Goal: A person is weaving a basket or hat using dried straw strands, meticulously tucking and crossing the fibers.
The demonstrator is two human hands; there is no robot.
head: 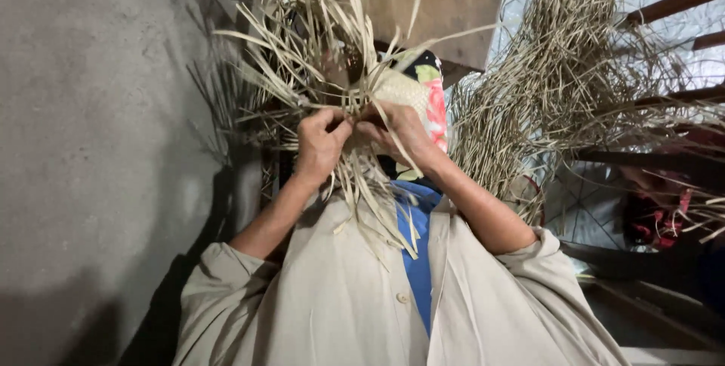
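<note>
Here the left hand and right hand meet at the middle, both closed with fingers pinching pale strips at the edge of a woven piece. That piece looks only partly done, I judge: a small patch of tight weave shows just above the right hand, while many long loose ends fan out above and hang below over the beige shirt. A floral cloth sits just beside the weave. No table shows; a grey concrete surface fills the left. To the right lies a big heap of strips among dark wooden bars
</note>
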